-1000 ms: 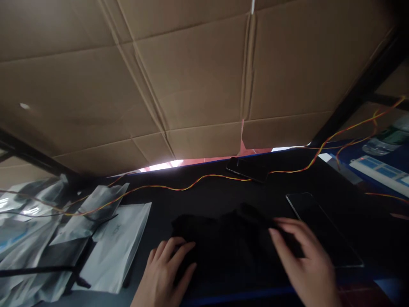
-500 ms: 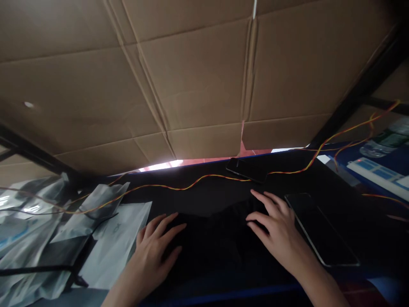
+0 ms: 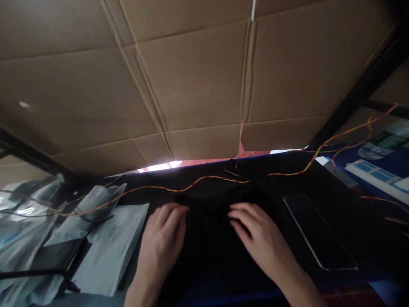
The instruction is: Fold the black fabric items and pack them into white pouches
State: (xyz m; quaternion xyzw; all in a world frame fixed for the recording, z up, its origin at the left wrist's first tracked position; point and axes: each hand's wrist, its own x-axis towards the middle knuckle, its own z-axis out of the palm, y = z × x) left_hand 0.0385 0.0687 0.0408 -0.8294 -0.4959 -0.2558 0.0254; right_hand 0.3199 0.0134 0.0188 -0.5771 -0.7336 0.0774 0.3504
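A black cloth (image 3: 209,226) lies between my two hands, over a dark tabletop; against that black surface its outline is hard to follow. My left hand (image 3: 162,234) is closed at the cloth's left side, its fingers curled together with the tips bent down into the dark fabric. On the right side, my right hand (image 3: 255,234) pinches the cloth, thumb and fingers drawn close. A large dark-screened phone (image 3: 319,232) rests just right of my right hand. Beyond the cloth lies a smaller black phone (image 3: 244,169).
Translucent plastic bags (image 3: 111,247) and a black cable (image 3: 35,272) are on the left. A twisted red-yellow wire (image 3: 159,186) crosses the table. Cardboard (image 3: 204,81) walls off the back. At far right are a bottle (image 3: 383,143) and a white-and-blue box (image 3: 377,177).
Both hands have moved inward, closer together, and their spread fingers have closed on the black cloth. The far edge of the cloth sits farther back.
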